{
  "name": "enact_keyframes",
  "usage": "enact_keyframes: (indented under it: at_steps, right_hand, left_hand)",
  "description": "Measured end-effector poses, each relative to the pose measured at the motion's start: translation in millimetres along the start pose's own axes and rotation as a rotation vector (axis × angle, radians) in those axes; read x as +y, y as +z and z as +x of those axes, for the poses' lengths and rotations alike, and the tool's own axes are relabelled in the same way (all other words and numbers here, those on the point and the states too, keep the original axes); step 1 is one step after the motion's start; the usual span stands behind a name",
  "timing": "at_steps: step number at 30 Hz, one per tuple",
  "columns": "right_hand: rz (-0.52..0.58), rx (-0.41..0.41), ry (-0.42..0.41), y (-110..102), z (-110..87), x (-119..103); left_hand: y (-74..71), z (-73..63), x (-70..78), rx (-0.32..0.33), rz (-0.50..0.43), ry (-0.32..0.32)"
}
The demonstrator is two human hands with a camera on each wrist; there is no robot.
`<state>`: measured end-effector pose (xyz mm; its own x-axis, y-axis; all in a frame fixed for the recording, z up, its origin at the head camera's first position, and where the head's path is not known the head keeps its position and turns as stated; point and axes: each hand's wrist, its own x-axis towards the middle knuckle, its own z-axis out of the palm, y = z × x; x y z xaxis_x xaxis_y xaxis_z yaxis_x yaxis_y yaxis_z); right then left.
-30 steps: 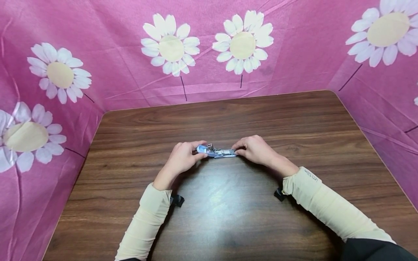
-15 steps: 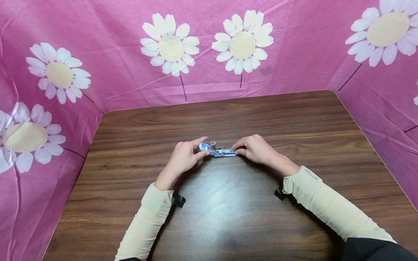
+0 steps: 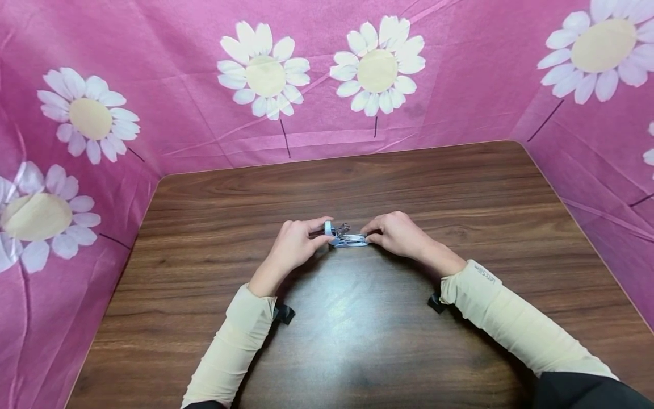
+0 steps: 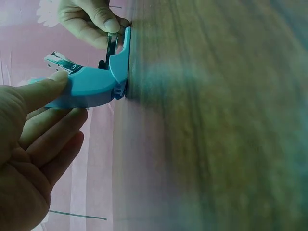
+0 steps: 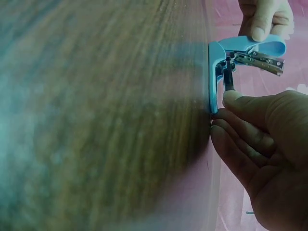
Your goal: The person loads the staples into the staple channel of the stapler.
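A light blue stapler (image 3: pixel 351 243) stands opened up on the table, its top cover (image 4: pixel 91 86) swung upright away from the base (image 5: pixel 212 77). My left hand (image 3: pixel 295 244) pinches that cover between thumb and fingers. At the other end, my right hand (image 3: pixel 395 234) holds the front of the base and the metal staple channel (image 5: pixel 228 79), thumb on top and fingertips at the table. A metal piece (image 5: pixel 262 62) sticks out from inside the raised cover, seen in the right wrist view.
The brown wooden table (image 3: pixel 337 329) spreads around both hands. Behind it and at its sides hangs a pink cloth (image 3: pixel 179 85) printed with white daisies. Dark wrist-camera mounts (image 3: pixel 284 314) sit under the cuffs.
The stapler's cover has swung up from a low slant to upright, my left hand moving slightly right with it. My right hand has stayed at the base.
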<state>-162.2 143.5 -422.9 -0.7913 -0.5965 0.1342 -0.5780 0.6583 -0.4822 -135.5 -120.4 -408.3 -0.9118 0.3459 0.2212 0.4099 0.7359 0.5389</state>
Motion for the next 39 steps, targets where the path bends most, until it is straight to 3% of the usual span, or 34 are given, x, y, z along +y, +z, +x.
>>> enact_keyframes:
  at_steps: [15,25,39]
  right_hand:
    - [0.002,-0.006,0.013,0,3.0,0]
    - [0.033,-0.001,0.042,1,3.5,-2]
    - [0.012,0.025,0.040,3,0.5,-1]
  left_hand:
    - [5.4,8.8,17.3,-0.066,0.000,0.005]
    - [10.9,14.7,23.4,-0.087,0.090,0.072]
    - [20.4,20.4,26.4,-0.129,0.118,0.129]
